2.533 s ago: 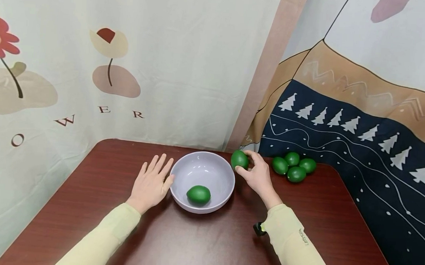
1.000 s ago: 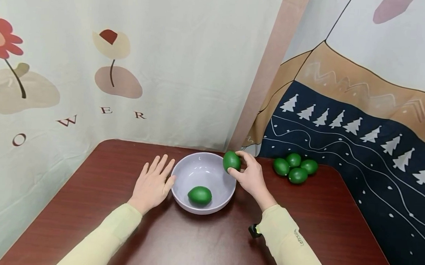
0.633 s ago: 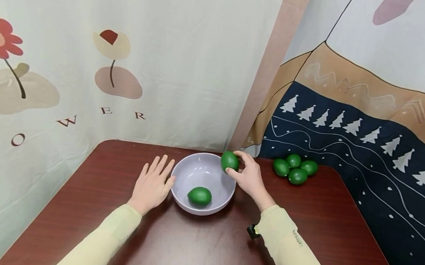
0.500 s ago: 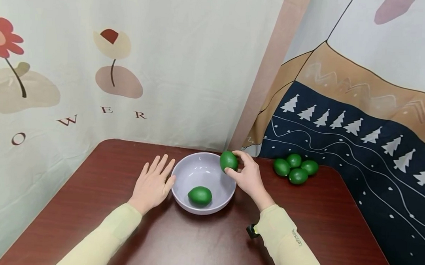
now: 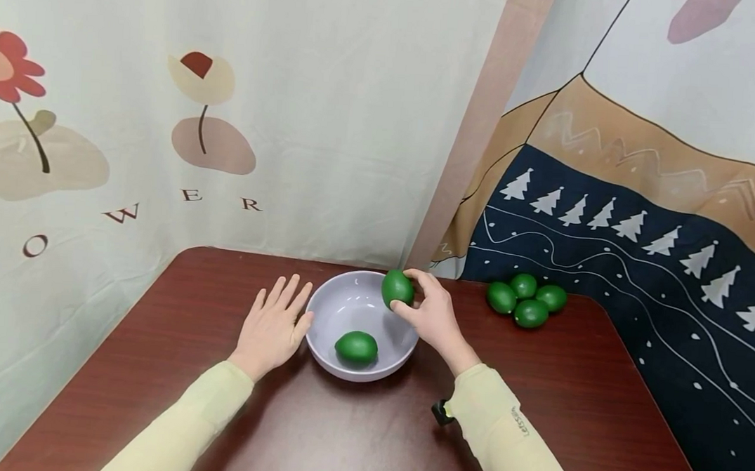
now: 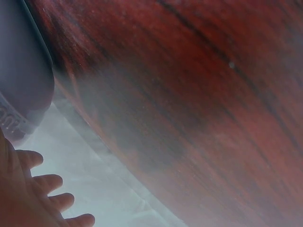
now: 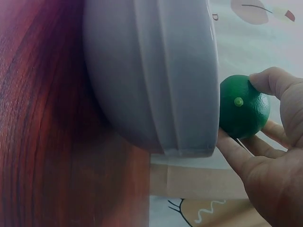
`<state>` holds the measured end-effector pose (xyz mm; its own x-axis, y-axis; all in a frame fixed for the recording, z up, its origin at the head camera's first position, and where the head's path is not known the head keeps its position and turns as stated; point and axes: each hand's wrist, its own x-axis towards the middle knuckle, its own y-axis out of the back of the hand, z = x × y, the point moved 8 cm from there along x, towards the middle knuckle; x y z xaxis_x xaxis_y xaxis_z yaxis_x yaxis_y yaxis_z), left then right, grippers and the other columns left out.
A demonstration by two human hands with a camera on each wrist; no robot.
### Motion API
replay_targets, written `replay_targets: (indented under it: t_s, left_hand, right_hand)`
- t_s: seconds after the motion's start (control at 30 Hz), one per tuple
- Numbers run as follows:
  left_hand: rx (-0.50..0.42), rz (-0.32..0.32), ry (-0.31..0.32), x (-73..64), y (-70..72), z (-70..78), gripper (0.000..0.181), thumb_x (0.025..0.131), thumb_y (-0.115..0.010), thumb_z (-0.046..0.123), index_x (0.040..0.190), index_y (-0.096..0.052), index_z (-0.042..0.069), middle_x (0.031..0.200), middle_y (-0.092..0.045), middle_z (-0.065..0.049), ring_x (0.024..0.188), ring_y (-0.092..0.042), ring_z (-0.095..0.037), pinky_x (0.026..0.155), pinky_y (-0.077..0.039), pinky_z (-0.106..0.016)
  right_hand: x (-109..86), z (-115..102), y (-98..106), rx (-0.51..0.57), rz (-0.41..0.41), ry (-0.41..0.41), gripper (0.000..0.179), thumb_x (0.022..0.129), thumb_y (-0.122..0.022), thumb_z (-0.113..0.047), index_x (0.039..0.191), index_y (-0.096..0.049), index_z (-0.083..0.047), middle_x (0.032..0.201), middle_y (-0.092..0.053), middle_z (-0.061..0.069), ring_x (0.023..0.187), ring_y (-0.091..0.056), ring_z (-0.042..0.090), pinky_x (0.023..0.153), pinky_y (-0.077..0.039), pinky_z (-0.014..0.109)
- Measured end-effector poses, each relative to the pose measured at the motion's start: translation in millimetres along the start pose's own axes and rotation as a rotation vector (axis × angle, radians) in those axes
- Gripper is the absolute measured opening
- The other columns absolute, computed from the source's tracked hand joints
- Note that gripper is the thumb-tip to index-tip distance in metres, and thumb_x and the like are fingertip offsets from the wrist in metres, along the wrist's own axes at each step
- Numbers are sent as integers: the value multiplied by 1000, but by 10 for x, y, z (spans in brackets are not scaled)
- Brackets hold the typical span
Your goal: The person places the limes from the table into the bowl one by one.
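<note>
Between thumb and fingers, my right hand (image 5: 434, 315) grips a green lime (image 5: 397, 290) above the right back rim of a pale lavender bowl (image 5: 330, 300). In the right wrist view the same lime (image 7: 241, 108) shows its stem end, just past the rim of the bowl (image 7: 161, 80). A second lime (image 5: 356, 347) lies inside the bowl toward its front. My left hand (image 5: 271, 329) has its fingers spread straight, thumb at the bowl's left rim. Only part of the left hand (image 6: 28, 189) and the bowl (image 6: 23, 71) enter the left wrist view.
Several more limes (image 5: 526, 299) sit clustered at the back right of the dark red wooden table (image 5: 343, 431). Behind the table's back edge hang a pale printed curtain (image 5: 332, 121) and a dark blue cloth with white trees (image 5: 604, 252).
My right hand has carried the gripped lime leftward, from beside the bowl's right rim to over it. The left hand and the lime in the bowl look unmoved.
</note>
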<state>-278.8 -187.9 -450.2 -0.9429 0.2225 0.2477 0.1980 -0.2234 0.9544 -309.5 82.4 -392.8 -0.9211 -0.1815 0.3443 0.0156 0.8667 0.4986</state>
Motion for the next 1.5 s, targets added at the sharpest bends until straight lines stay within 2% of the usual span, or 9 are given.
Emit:
replay_targets:
  t_s: [0.37,0.6,0.8,1.03,1.3,1.5]
  left_hand:
    - [-1,9,-6,-1,15,11,60,109,-39,41,160,-39,10,167,-32,-18,155,-24,-41,123,-18,-63]
    - [1,15,-8,-4,21,14,60,109,-39,41,160,-39,10,167,-32,-18,155,-26,-41,123,-19,-63]
    - [3,11,-6,-4,15,12,60,109,-39,42,161,-39,10,167,-30,-18,155,-25,-41,123,-20,-63]
    - [3,13,-2,-2,11,8,60,109,-39,42,161,-39,11,167,-31,-18,155,-26,-41,123,-21,-63]
    - [-12,5,4,-5,19,12,60,109,-39,41,161,-38,10,167,-30,-18,155,-24,-41,124,-18,-62]
    - [-7,11,2,-6,31,23,60,109,-40,41,160,-39,10,166,-32,-18,155,-25,-41,123,-20,-63]
  right_hand:
    - [-8,-69,-131,13,-18,11,53,81,-83,-4,130,-64,-1,120,-64,18,112,-67,33,92,-58,53]
    - [-11,-109,-215,-2,-41,14,52,81,-84,-6,130,-65,-3,120,-64,15,111,-67,31,89,-61,44]
    - [-17,-141,-289,3,-57,37,54,81,-83,-6,131,-64,-2,122,-64,16,111,-66,33,89,-60,52]
    - [-29,-186,-368,-6,-76,47,54,82,-83,-8,132,-64,-2,123,-64,15,111,-67,32,87,-62,44]
    - [-30,-219,-436,4,-88,47,52,81,-82,-8,130,-64,-2,121,-65,17,110,-67,34,89,-60,51]
    - [-30,-268,-490,-49,-100,69,50,81,-82,-12,127,-65,-3,122,-66,14,107,-70,31,90,-60,49]
